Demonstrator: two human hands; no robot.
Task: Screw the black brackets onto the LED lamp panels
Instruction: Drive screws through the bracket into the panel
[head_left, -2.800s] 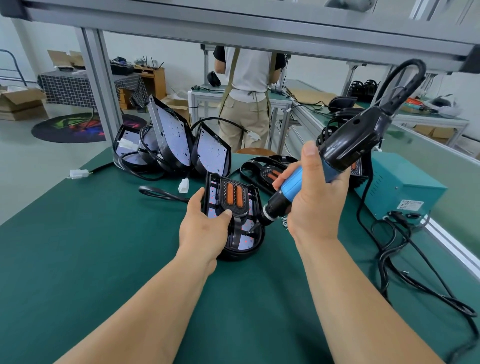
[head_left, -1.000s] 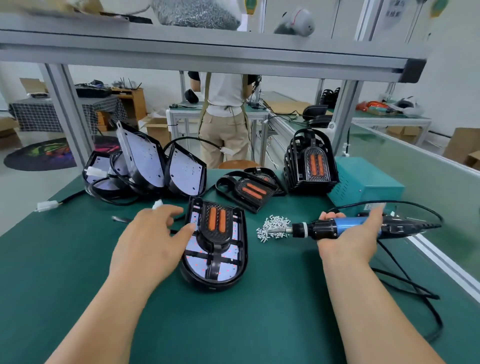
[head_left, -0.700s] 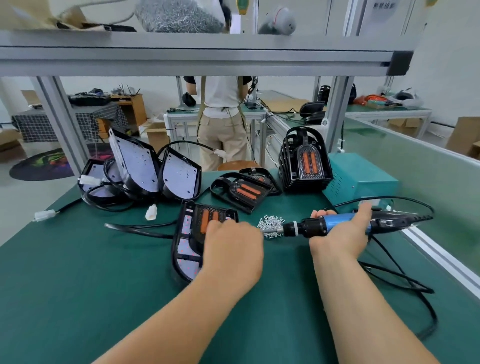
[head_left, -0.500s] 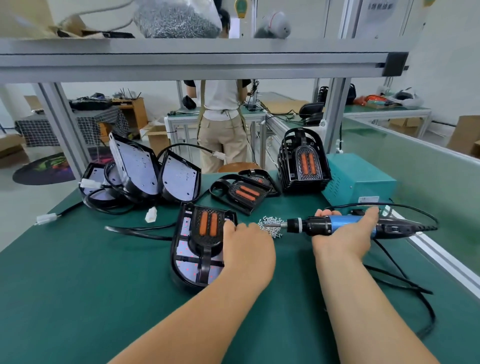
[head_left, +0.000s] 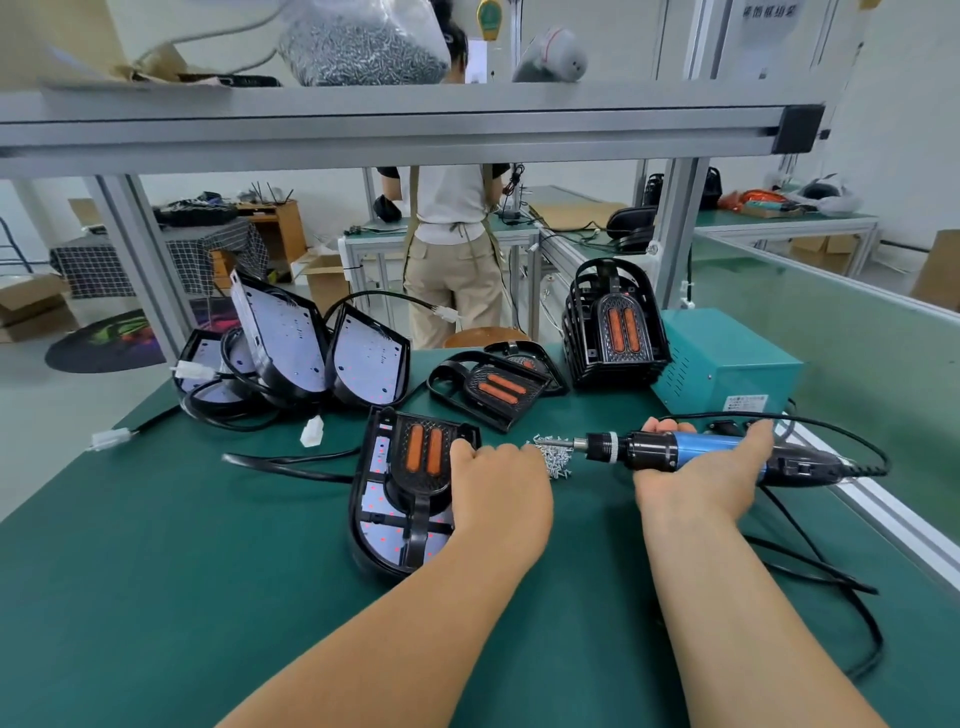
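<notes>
fetching a screw: my right hand (head_left: 696, 483) clamps the driver (head_left: 649, 451), tip in the screws (head_left: 556, 457); left hand (head_left: 498, 499) on the panel (head_left: 379, 499), grip unclear. next, seat it in the bracket (head_left: 423, 457).

Left hand (head_left: 501, 499) on lamp panel (head_left: 379, 501), right hand (head_left: 701, 483) around electric screwdriver (head_left: 649, 452) beside screws (head_left: 556, 458).

Green-topped workbench (head_left: 156, 597), aluminium frame (head_left: 395, 124)
</notes>
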